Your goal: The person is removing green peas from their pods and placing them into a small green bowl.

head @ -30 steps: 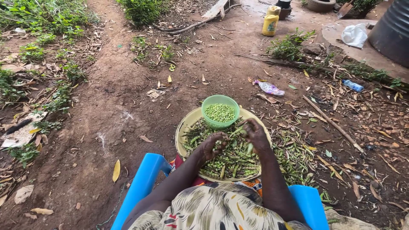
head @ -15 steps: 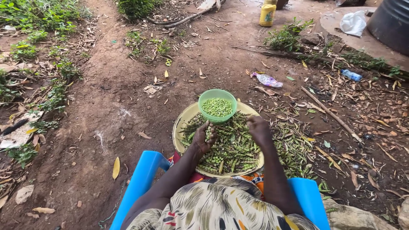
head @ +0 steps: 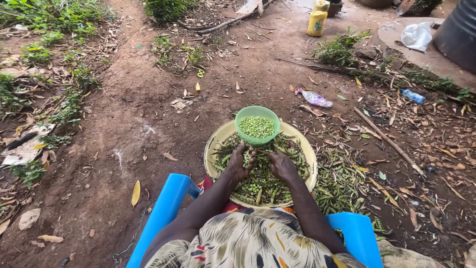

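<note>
I see my left hand point(head: 241, 161) curled around a slim green pod, fingers pinched on it, just below the round green plastic bowl point(head: 257, 125) of smooth shelled peas. My right hand point(head: 282, 166) lies palm down, fingers loosely bent, on the tangled heap of green pea pods point(head: 258, 186) filling the wide, shallow yellow tray point(head: 217, 141). Spent pods point(head: 342, 183) litter the red dirt ground point(head: 124, 124) beside it.

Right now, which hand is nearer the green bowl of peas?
Left. The left hand sits just below the green bowl, fingertips at its rim. The right hand lies lower on the pods, clearly apart.
</note>
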